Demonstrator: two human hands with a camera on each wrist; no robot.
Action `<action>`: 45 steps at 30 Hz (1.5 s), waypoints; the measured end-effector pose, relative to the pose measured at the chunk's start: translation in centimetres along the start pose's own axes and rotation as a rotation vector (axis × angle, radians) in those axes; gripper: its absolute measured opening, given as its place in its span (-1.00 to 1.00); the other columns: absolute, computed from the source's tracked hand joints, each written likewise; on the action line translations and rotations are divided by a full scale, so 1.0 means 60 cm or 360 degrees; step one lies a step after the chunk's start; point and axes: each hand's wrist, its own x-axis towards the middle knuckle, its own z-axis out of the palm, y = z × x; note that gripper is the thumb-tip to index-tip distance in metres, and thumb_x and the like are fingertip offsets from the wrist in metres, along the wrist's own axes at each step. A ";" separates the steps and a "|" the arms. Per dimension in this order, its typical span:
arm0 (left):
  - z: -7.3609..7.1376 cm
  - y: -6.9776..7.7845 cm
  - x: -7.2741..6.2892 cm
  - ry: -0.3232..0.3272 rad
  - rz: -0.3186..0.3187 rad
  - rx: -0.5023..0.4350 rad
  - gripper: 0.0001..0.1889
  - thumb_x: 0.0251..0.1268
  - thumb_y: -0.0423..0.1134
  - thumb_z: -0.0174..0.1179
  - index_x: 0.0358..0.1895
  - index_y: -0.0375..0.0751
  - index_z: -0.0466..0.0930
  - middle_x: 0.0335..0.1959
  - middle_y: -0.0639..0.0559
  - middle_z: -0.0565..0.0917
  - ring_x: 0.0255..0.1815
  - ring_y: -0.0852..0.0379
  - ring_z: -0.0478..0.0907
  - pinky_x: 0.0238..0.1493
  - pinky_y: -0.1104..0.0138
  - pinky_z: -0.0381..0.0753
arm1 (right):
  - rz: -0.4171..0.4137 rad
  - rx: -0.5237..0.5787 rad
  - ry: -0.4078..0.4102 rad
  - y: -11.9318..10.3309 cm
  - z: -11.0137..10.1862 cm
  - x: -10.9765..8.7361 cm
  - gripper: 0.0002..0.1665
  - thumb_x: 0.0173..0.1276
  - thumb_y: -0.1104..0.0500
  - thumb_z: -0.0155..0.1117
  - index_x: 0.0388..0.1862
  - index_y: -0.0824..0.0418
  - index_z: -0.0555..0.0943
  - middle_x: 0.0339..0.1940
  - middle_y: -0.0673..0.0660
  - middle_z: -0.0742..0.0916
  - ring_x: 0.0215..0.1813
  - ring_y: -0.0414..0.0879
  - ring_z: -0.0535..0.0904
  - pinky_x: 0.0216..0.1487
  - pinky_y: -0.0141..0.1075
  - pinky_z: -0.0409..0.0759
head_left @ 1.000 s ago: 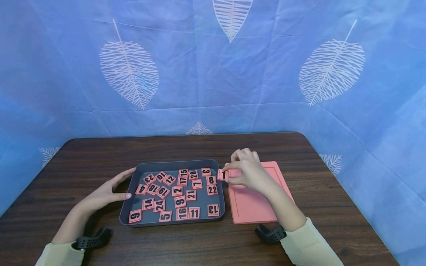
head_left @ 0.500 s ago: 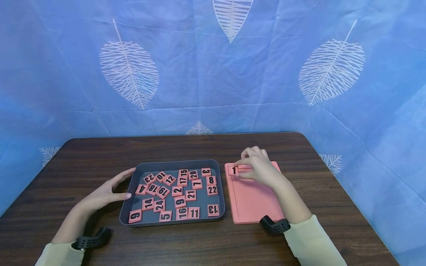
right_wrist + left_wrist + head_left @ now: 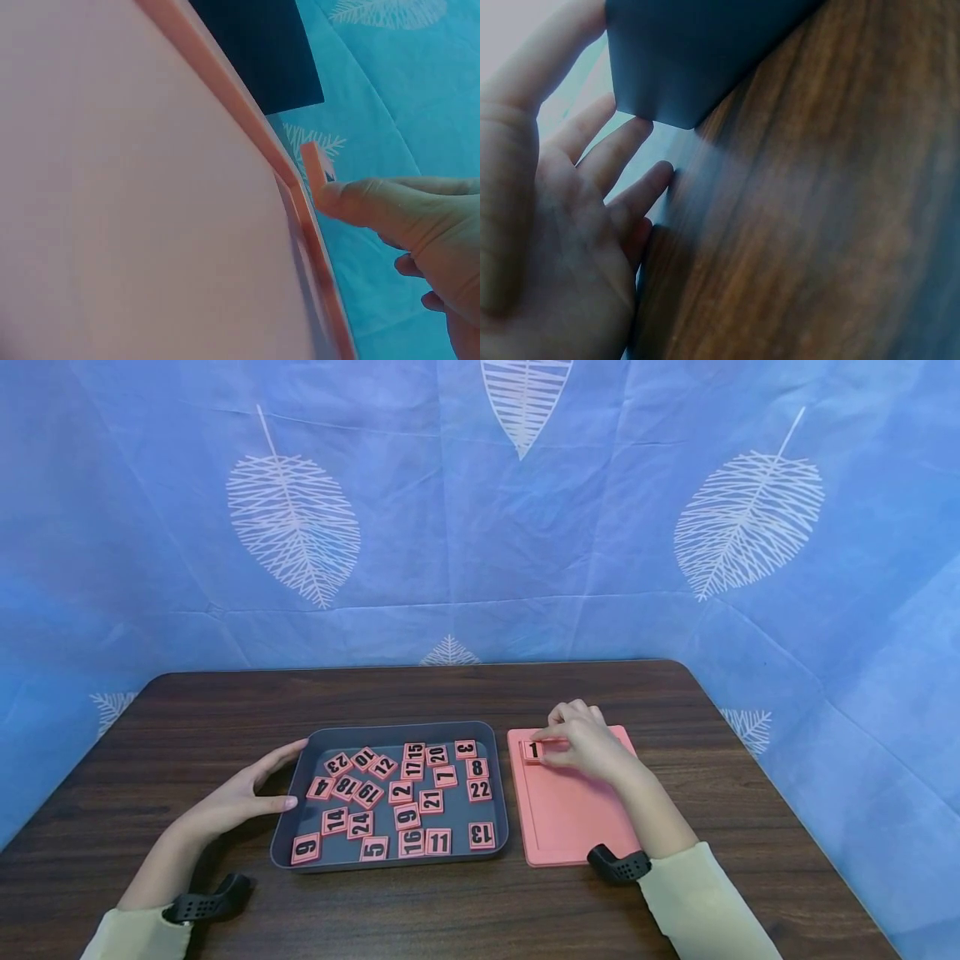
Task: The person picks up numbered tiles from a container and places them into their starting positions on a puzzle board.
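Note:
In the head view my right hand (image 3: pixel 588 745) pinches a pink number tile (image 3: pixel 532 751) marked 1, held at the far left corner of a pink square frame board (image 3: pixel 577 818). The right wrist view shows the tile (image 3: pixel 313 166) on edge by the thumb, close to the board's raised rim (image 3: pixel 247 127). My left hand (image 3: pixel 232 793) rests at the left end of a dark grey tray (image 3: pixel 390 864), thumb at its side rim and fingertips at the far corner. In the left wrist view the relaxed fingers (image 3: pixel 619 154) touch the tray's outer wall (image 3: pixel 682 60).
Several pink number tiles (image 3: pixel 407 816) lie scattered face up in the tray, some turned sideways or upside down. The tray stands just left of the board on a dark wooden table (image 3: pixel 390 914). A blue leaf-patterned cloth (image 3: pixel 450 543) hangs behind the table.
My right hand has carried the 1 tile rightward from the tray's far right rim to the board's far left corner, shifting slightly right at the last. My left hand stays at the tray.

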 end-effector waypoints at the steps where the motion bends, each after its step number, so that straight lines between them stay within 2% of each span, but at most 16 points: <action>1: 0.000 0.000 0.000 -0.0002 0.0002 -0.0003 -0.16 0.27 -0.26 0.25 0.54 -0.10 -0.04 0.49 -0.33 -0.02 0.42 -0.44 -0.12 0.09 -0.46 0.01 | 0.0007 0.0007 -0.0006 0.001 0.001 0.000 -0.68 0.09 0.15 0.52 -0.12 0.08 0.77 -0.29 -0.05 0.44 -0.14 -0.05 0.26 -0.11 -0.10 0.12; 12: -0.001 0.001 0.000 -0.0001 -0.0001 0.0002 -0.16 0.28 -0.25 0.24 0.54 -0.10 -0.04 0.48 -0.34 -0.02 0.42 -0.44 -0.12 0.09 -0.46 0.00 | 0.0013 -0.0043 -0.0050 0.014 0.019 0.002 -0.67 0.14 0.11 0.48 -0.07 0.05 0.76 -0.28 -0.05 0.45 -0.16 -0.06 0.26 -0.16 -0.13 0.13; 23: -0.001 0.006 0.000 0.0000 -0.0009 0.0006 -0.16 0.28 -0.25 0.24 0.54 -0.12 -0.05 0.49 -0.34 -0.03 0.42 -0.44 -0.13 0.09 -0.47 -0.02 | 0.0031 -0.0101 0.0002 0.016 0.026 0.001 -0.65 0.12 0.10 0.50 -0.07 0.08 0.76 -0.29 -0.05 0.48 -0.18 -0.06 0.28 -0.18 -0.15 0.15; 30: -0.003 0.012 -0.002 -0.0018 0.0016 0.0022 -0.15 0.28 -0.26 0.24 0.54 -0.14 -0.06 0.47 -0.38 -0.02 0.40 -0.46 -0.09 0.07 -0.44 0.08 | 0.0078 -0.0129 -0.0014 0.013 0.030 0.001 -0.62 0.16 0.08 0.47 0.00 0.07 0.73 -0.24 -0.02 0.50 -0.16 -0.06 0.29 -0.18 -0.16 0.17; 33: -0.003 0.012 0.000 -0.0014 0.0018 0.0025 -0.16 0.27 -0.26 0.25 0.54 -0.13 -0.05 0.48 -0.37 -0.01 0.41 -0.45 -0.09 0.08 -0.45 0.06 | 0.0093 -0.0130 -0.0019 0.012 0.030 0.001 -0.60 0.17 0.06 0.46 0.02 0.07 0.72 -0.21 -0.01 0.51 -0.14 -0.05 0.29 -0.16 -0.16 0.17; 39: -0.004 0.008 0.003 -0.0005 0.0002 0.0032 -0.16 0.28 -0.23 0.24 0.53 -0.14 -0.04 0.48 -0.36 -0.01 0.41 -0.45 -0.09 0.09 -0.46 0.01 | 0.0049 -0.0139 0.0059 0.005 0.021 0.004 -0.60 0.14 0.05 0.49 0.00 0.03 0.73 -0.21 -0.01 0.50 -0.12 -0.04 0.31 -0.14 -0.14 0.18; 45: -0.005 0.007 0.004 -0.0001 0.0012 0.0035 -0.16 0.28 -0.23 0.24 0.53 -0.14 -0.04 0.48 -0.36 0.00 0.41 -0.45 -0.08 0.09 -0.46 0.02 | -0.0013 -0.0078 0.0150 -0.015 0.004 0.011 -0.61 0.13 0.10 0.49 -0.01 0.04 0.74 -0.22 -0.01 0.51 -0.12 -0.03 0.31 -0.11 -0.11 0.18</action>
